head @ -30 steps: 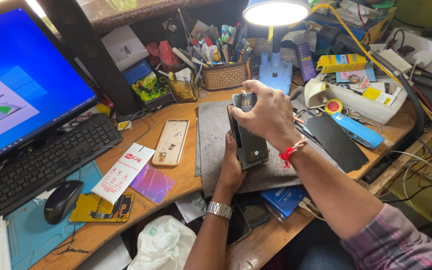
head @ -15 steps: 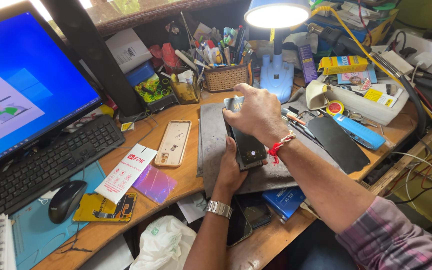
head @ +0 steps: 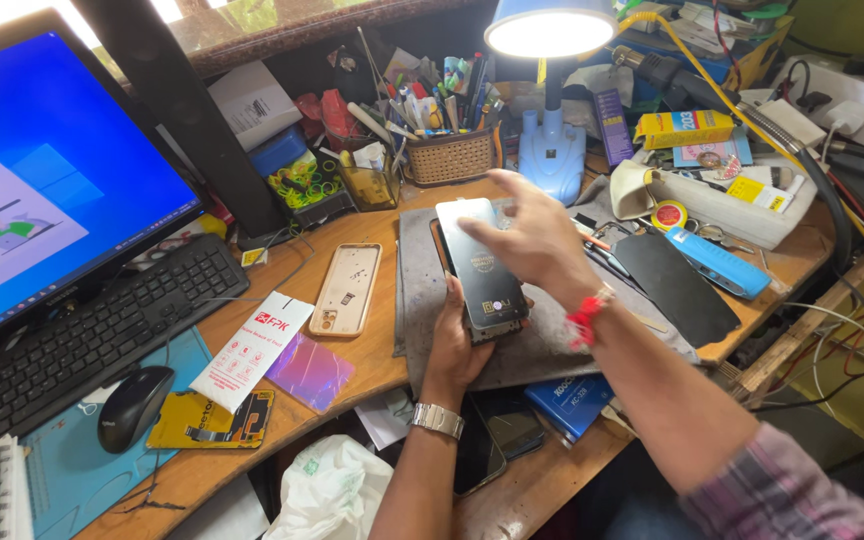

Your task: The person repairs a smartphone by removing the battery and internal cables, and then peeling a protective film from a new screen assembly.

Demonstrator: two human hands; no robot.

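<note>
Left hand (head: 455, 345) cradles a black rectangular smartphone (head: 482, 265) from below, fingers wrapped around its lower end, glossy face up, held just above the grey work mat (head: 552, 335). Right hand (head: 532, 240) hovers over the phone's upper right edge, fingers loosely spread and holding nothing; fingertips at or just off the glass, contact can't be told.

Progress, as a judgement: glass looks clean and seated, with light glare at the top, so fitting or inspecting the front face looks mostly done. The clear beige phone case (head: 346, 288) lies apart on the desk left of the mat, not yet on the phone. A white screen-protector sleeve (head: 249, 348) and a pink-purple iridescent film (head: 309, 372) lie nearer left, off the phone.

Surface: cluttered wooden desk (head: 377, 365). Near left, a black mouse (head: 134, 407) and a yellow flat packet (head: 210, 420). Left, a black keyboard (head: 82, 335) under a lit blue monitor (head: 42, 180). Right of the mat, a blue slim tool (head: 717, 262). Far, a woven basket of pens and tools (head: 449, 155) and a lit pale-blue desk lamp (head: 550, 40); cables run far right.
</note>
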